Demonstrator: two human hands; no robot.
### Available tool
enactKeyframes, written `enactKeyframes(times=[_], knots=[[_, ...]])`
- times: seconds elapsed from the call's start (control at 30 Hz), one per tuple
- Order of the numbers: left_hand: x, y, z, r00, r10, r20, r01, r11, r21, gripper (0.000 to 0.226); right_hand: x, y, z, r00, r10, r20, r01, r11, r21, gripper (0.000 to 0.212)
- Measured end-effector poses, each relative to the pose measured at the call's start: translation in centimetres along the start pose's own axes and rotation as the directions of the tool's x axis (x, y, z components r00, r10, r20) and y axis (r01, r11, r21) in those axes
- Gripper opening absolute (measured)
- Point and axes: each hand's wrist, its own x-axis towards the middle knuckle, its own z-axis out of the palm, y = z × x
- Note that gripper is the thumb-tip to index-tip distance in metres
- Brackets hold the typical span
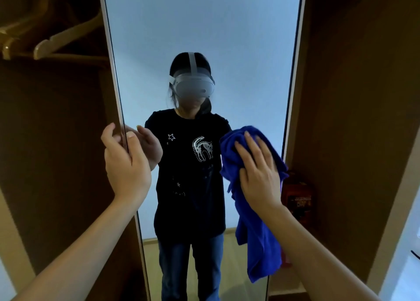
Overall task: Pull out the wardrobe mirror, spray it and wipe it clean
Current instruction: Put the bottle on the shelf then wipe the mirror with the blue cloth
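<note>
A tall narrow wardrobe mirror (202,28) with a pale frame stands straight ahead and shows my reflection. My left hand (126,162) grips the mirror's left edge at about mid height, fingers behind it and thumb in front. My right hand (259,171) lies flat with straight fingers on a blue cloth (256,244), pressing it against the glass near the right edge. The cloth's lower part hangs loose down the mirror. No spray bottle is in view.
Dark brown wardrobe interior lies on both sides. Wooden hangers (45,35) hang at the upper left. A red-orange object (297,196) sits low in the right compartment behind the mirror's edge. A light wall or door edge (400,244) runs down the far right.
</note>
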Motion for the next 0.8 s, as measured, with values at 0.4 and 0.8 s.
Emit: enactKeyframes(times=[0.4, 0.8], knots=[[-1.5, -0.9, -1.7, 0.995, -0.093, 0.031, 0.094, 0.995, -0.025, 0.038, -4.0, 2.6, -0.3, 0.994, 0.107, 0.035, -0.107, 0.994, -0.005, 0.056], [-4.2, -3.3, -2.8, 0.961, -0.229, 0.153, 0.235, 0.972, -0.026, 0.038, 0.3, -3.2, 0.9, 0.999, 0.034, -0.02, -0.033, 0.999, 0.039, 0.058]])
